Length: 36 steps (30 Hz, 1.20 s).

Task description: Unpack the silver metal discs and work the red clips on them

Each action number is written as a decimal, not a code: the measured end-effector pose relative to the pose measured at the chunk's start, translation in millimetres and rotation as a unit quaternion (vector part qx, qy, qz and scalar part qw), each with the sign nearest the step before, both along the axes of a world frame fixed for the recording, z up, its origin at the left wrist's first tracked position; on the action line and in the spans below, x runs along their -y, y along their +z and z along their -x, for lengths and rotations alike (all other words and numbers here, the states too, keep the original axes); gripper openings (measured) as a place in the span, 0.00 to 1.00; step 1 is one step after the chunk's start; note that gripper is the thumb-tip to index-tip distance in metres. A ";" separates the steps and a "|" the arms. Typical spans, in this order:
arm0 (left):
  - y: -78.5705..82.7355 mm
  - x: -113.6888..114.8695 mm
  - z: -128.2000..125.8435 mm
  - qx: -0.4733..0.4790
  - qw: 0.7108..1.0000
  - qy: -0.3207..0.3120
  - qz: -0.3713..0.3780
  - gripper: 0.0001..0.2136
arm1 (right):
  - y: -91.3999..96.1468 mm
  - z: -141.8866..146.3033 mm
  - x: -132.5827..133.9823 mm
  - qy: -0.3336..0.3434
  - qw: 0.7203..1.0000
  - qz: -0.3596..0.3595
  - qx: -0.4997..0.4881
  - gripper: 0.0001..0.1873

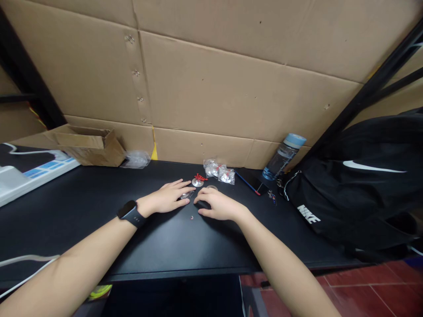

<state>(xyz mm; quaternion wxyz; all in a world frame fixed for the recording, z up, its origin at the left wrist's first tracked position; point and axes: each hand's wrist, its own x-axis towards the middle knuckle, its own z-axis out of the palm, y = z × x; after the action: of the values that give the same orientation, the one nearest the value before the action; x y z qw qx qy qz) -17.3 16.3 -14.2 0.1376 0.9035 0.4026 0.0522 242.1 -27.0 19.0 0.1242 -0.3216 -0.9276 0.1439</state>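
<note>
My left hand [167,196], with a dark watch on the wrist, lies with its fingers stretched out on the black table. Partly under its fingers is a shiny metallic piece [187,195], too covered to make out fully. My right hand [216,204] hovers or rests just right of it, fingers bent and thumb apart, with nothing visible between them. Behind its knuckles the edge of a round disc [213,187] shows. Just beyond the left fingertips lies a silver disc with a coiled red cord [198,181]. A tiny scrap [191,217] lies in front of the hands.
Several clear bags with silver pieces [220,171] lie behind the hands. To the right are a phone [253,181], small keys or charms [272,197], a water bottle [283,157] and a black backpack [357,185]. An open cardboard box [94,147] and power strip [39,176] sit left.
</note>
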 end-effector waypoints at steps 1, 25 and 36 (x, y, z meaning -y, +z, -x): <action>0.2 0.0 0.0 -0.001 1.000 -0.001 0.000 0.28 | 0.1 0.0 0.1 0.000 1.000 0.000 0.000 0.15; -0.8 -2.8 4.6 -0.007 1.000 -0.002 0.009 0.29 | 1.1 0.5 2.6 0.002 1.000 0.000 0.017 0.17; -0.5 -5.8 7.8 -0.011 1.000 0.007 0.010 0.31 | -1.8 49.2 137.5 0.251 0.962 -0.005 -0.103 0.13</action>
<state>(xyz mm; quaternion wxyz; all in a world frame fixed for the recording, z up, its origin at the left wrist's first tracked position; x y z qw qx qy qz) -25.1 22.2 -14.7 0.1423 0.8996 0.4110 0.0392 193.0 -164.5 17.2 0.1809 -0.0608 -0.9615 0.1978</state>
